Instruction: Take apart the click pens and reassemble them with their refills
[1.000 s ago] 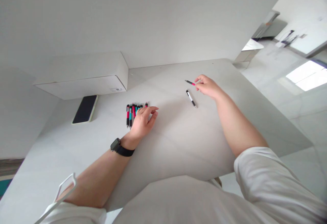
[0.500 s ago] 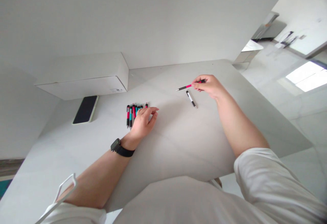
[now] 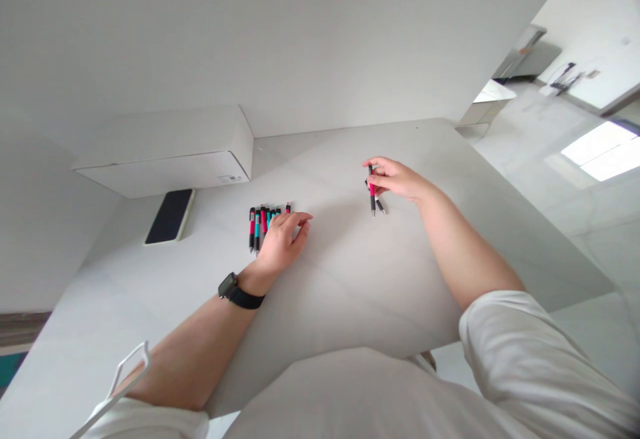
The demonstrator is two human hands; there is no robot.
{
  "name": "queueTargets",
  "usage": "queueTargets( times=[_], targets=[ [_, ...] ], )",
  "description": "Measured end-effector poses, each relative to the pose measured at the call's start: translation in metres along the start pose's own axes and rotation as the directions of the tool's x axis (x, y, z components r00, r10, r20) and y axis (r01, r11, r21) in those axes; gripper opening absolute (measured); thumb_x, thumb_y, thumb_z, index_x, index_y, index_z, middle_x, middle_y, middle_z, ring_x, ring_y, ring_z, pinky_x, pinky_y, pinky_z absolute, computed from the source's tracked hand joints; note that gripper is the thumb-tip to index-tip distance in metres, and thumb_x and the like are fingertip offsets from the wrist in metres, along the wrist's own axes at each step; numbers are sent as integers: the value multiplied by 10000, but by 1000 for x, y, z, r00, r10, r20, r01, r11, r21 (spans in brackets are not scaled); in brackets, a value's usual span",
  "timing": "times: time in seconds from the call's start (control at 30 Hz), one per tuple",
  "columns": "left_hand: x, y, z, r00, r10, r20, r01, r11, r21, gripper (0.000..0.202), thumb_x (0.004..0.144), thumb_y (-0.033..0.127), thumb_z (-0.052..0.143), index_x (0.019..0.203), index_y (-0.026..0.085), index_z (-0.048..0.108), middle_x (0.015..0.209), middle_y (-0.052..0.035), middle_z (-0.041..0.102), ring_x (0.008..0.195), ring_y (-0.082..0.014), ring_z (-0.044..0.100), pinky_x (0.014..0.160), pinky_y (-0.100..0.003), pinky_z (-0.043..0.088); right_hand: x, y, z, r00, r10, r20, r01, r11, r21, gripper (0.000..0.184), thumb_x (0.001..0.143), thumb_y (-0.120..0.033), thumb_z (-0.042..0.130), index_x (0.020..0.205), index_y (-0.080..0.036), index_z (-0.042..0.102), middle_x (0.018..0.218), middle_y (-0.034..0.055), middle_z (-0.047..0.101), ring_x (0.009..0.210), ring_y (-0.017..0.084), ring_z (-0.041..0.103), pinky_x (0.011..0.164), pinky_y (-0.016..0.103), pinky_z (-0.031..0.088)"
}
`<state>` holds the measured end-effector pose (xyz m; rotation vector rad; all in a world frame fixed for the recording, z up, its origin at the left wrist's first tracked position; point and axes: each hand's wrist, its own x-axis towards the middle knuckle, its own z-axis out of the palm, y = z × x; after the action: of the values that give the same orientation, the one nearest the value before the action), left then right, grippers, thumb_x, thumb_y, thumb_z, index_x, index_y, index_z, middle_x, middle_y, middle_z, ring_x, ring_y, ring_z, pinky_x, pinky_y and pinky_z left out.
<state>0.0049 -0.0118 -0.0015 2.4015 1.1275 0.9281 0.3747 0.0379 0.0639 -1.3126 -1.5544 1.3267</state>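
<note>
My right hand (image 3: 393, 179) pinches a red and black pen (image 3: 372, 192), its tip pointing down toward me. Partly behind that pen lies a white and black pen (image 3: 381, 205) on the table. My left hand (image 3: 285, 239), with a black watch on the wrist, rests over the right side of a row of pens (image 3: 257, 229), fingers stretched out to the right and thumb apart. The row has several red and teal pens with black grips, side by side. Some of them are partly hidden under the left hand.
A white box (image 3: 165, 169) stands at the back left of the white table (image 3: 320, 292), against the wall. A dark-screened phone (image 3: 170, 216) lies in front of it. The table's right edge slants toward a tiled floor (image 3: 555, 205).
My right hand has shifted slightly left and down. The red and black pen has turned from nearly level to upright in view. My left hand has stayed in place.
</note>
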Motion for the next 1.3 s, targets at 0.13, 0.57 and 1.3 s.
queueTargets(
  times=[0.13, 0.57, 1.3],
  targets=[
    [0, 0, 1, 1000, 7, -3, -7, 1000, -6, 235, 1040, 307, 523, 1215, 245, 667, 1066, -77, 753, 1042, -245, 703, 1014, -446, 515, 2, 2, 2, 999, -26, -27, 26, 999, -35, 436, 874, -378, 801, 1264, -249, 655, 858, 22, 723, 780, 207, 728, 781, 416, 652],
    [0, 0, 0, 1000, -1, 6, 1, 1000, 13, 212, 1035, 292, 534, 1185, 248, 677, 1051, -69, 752, 1034, -249, 697, 999, -438, 507, 5, 10, -4, 996, -42, -78, 38, 998, -56, 449, 866, -367, 807, 1277, -265, 658, 855, 23, 722, 788, 208, 721, 787, 419, 656],
    [0, -1, 1, 999, 15, 29, -16, 1000, 21, 201, 1039, 275, 535, 1173, 236, 681, 1051, -69, 750, 1030, -245, 696, 991, -421, 505, 26, 65, -40, 965, 74, -253, -186, 872, -453, 452, 948, -311, 672, 1394, -250, 626, 877, 32, 747, 701, 184, 680, 725, 311, 560]
  ],
)
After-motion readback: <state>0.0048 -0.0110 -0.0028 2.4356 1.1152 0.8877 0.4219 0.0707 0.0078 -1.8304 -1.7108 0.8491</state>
